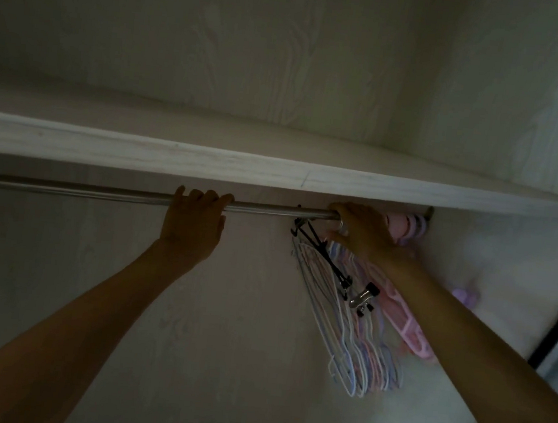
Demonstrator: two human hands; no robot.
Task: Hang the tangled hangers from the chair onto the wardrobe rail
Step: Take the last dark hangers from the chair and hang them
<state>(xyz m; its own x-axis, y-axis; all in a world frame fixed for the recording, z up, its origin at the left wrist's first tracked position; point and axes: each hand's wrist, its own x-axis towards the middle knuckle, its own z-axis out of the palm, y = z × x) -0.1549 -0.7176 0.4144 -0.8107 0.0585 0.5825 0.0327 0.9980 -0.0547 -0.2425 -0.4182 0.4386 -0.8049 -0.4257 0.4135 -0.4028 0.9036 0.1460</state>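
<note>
A metal wardrobe rail (100,191) runs left to right under a white shelf. My left hand (194,219) grips the rail near its middle, fingers curled over the top. My right hand (361,230) holds the rail further right, among the hanger hooks. Below it hangs a bunch of thin white, pink and lilac hangers (356,350), with a black clip hanger (321,250) at their left and wider pink hangers (410,328) behind my right forearm. More pink hooks (407,224) sit on the rail at its right end.
The white shelf (275,169) juts out just above the rail. The wardrobe's right side wall (505,269) stands close to the hangers, and a dark sliding-door frame (554,326) shows at the far right. A lilac object (465,296) lies against that wall.
</note>
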